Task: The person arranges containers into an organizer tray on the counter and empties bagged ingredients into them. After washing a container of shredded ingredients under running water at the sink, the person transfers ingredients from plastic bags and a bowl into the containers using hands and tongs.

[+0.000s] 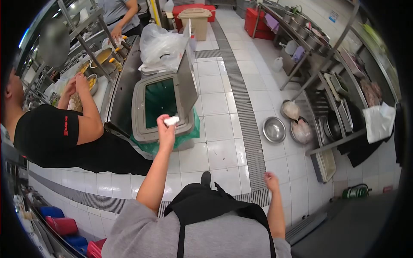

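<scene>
My left hand [166,129] is closed on a small crumpled white item [171,121], just over the front right rim of a grey-brown bin [140,107]. The bin's opening shows a dark green inside, and a green liner [195,124] hangs out round its base. Out to the right, over the floor, hangs my right hand [271,181], small in view with its fingers curled; whether it holds anything is too small to tell.
A person in black [56,133] stands close on the left at a counter; another person [116,15] is beyond. Metal bowls [274,130] sit on the floor at right, beside a shelf rack [331,144]. A drain grate [241,99] crosses the tiles.
</scene>
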Motion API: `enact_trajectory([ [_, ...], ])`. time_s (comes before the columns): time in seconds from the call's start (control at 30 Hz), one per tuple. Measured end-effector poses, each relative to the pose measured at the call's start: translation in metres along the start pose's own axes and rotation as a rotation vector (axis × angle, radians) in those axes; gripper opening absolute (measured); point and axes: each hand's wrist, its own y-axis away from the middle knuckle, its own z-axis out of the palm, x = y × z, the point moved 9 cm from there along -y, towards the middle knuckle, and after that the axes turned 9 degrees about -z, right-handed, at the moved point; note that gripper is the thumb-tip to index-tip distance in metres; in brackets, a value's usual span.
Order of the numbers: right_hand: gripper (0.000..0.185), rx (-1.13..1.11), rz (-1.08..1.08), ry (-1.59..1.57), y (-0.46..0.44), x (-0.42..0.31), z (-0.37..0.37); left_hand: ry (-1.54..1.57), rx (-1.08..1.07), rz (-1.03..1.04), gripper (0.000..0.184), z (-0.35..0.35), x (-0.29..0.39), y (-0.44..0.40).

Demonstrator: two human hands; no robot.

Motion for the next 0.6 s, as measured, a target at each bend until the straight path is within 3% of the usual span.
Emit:
enact_trajectory([
  [0.03,0.02,-0.084,0.007,-0.01,0.006,0.01,0.031,-0.009,0.01,0.191,0.05,-0.002,0.014,-0.013],
  [0.1,0.022,-0.286,0.4,-0.3,0.049,0.053,0.094,-0.251,0.123,0.331,0.057,-0.015,0.033,-0.046],
  [0.13,0.027,-0.478,0.26,-0.09,0.063,0.047,0.105,-0.783,0.282,0.367,0.071,-0.014,0.05,-0.054],
  [0.2,0.032,-0.707,0.496,-0.103,0.143,0.18,0.21,-0.843,0.291,0.276,0.077,-0.039,0.021,-0.092],
  [0.23,0.032,-0.742,0.615,-0.102,0.157,0.166,0.196,-0.865,0.297,0.234,0.079,-0.044,0.011,-0.106],
  [0.27,0.032,-0.804,0.327,0.054,0.153,0.155,0.197,-0.843,0.275,0.268,0.081,-0.04,0.014,-0.098],
  [0.3,0.036,-0.765,-0.359,0.29,0.155,0.151,0.217,-0.781,0.241,0.285,0.076,-0.034,0.015,-0.085],
  [0.33,0.037,-0.621,-0.219,0.091,0.156,0.189,0.223,-0.767,0.218,0.323,0.073,-0.026,0.015,-0.067],
  [0.5,0.03,-0.845,-0.046,0.097,0.087,0.226,0.204,-0.785,0.208,0.158,0.065,-0.021,-0.03,0.045],
  [0.53,0.027,-0.941,0.678,-0.192,0.094,0.264,0.207,-0.787,0.233,0.124,0.064,-0.028,-0.042,0.069],
  [0.6,0.028,-0.823,0.368,0.017,-0.007,0.156,0.127,-0.867,0.305,0.089,0.061,-0.043,-0.043,0.116],
])
